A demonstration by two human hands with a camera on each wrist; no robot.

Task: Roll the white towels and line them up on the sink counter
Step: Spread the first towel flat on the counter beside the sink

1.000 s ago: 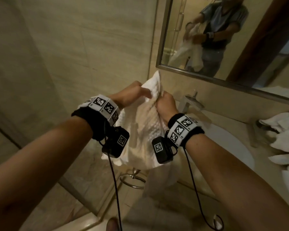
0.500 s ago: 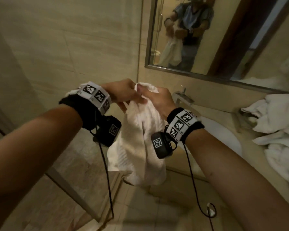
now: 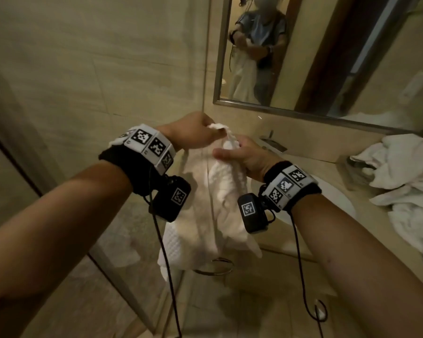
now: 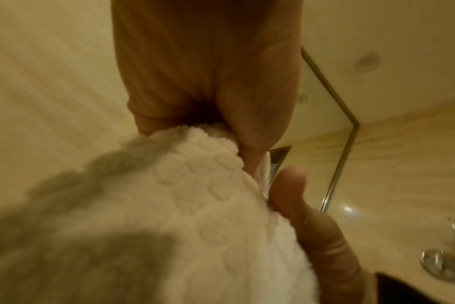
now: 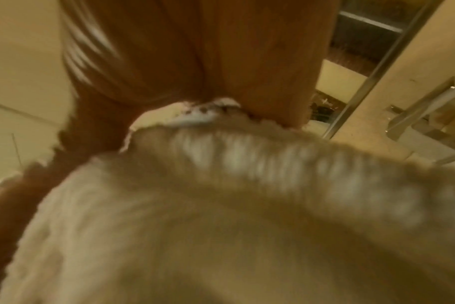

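Observation:
A white waffle-textured towel (image 3: 213, 203) hangs in the air in front of me, left of the sink. My left hand (image 3: 195, 132) grips its top edge, fingers curled over the cloth (image 4: 195, 144). My right hand (image 3: 239, 154) pinches the same edge just to the right, thumb on the near side. In the right wrist view the towel (image 5: 221, 205) fills the lower frame, blurred. Its lower part dangles loose below both wrists. A heap of unrolled white towels (image 3: 408, 181) lies on the sink counter (image 3: 327, 164) at the right.
A white basin (image 3: 337, 198) sits in the counter with a chrome faucet (image 3: 271, 142) behind it. A mirror (image 3: 327, 57) hangs on the wall above. A metal towel ring (image 3: 215, 267) sticks out below the counter. A glass shower partition (image 3: 22, 167) stands at the left.
Both hands have drawn closer together along the towel's top edge. The view has swung right, so more of the counter and towel heap shows.

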